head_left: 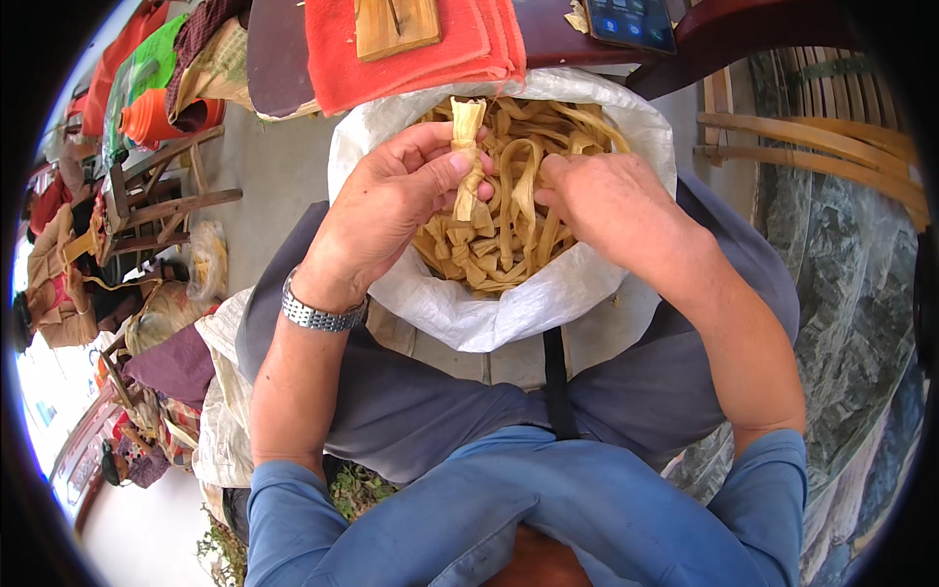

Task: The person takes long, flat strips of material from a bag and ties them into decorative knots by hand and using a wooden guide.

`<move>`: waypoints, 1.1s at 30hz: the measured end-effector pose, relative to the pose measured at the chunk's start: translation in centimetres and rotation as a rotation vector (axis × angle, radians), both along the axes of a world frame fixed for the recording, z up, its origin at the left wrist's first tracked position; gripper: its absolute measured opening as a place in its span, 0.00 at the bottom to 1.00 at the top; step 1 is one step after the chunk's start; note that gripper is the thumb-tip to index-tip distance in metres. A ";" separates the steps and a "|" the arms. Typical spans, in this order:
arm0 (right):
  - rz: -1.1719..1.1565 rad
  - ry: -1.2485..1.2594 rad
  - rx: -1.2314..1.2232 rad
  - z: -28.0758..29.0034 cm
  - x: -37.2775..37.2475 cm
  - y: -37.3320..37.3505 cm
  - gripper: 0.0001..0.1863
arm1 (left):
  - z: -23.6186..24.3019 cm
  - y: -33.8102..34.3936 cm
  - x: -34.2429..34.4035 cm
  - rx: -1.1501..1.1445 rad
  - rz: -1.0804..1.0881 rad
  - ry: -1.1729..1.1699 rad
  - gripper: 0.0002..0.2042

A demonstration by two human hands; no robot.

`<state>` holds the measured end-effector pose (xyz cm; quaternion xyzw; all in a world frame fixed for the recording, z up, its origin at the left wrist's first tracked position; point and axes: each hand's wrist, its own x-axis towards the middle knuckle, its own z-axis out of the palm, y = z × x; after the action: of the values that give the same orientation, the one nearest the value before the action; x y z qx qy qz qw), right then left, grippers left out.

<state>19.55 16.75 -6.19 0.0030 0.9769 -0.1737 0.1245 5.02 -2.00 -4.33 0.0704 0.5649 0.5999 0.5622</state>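
Note:
My left hand (pixel 396 191) is closed around a short bundle of pale yellow, flat strips (pixel 467 119), held upright with a strip wrapped about its middle. Just right of it, my right hand (pixel 611 201) has its thumb and fingers pinched together at a tan strip (pixel 528 176) that loops down between the hands. Both hands are over a white woven sack (pixel 489 328) with its rim rolled down. Inside lies a heap of tan, ribbon-like strips (pixel 577 122), in loops and folds. The right fingertips are partly hidden behind that hand.
Beyond the sack, a dark red table (pixel 279 59) bears red cloths (pixel 357 59), a wooden block (pixel 396 29) and a phone (pixel 631 22). Wooden stools (pixel 176 205) and an orange container (pixel 156 117) stand at left. At right are a slatted bamboo seat (pixel 812 137) and clear plastic sheeting (pixel 841 303).

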 end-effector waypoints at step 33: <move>0.073 -0.019 -0.102 2.1 1.5 0.0 0.11 | 11.3 2.5 -18.1 0.045 0.376 0.567 0.14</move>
<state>21.05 16.72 -4.07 -0.0371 0.9649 -0.2188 0.1401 -13.09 0.52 7.01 0.1416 0.6885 0.6618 0.2606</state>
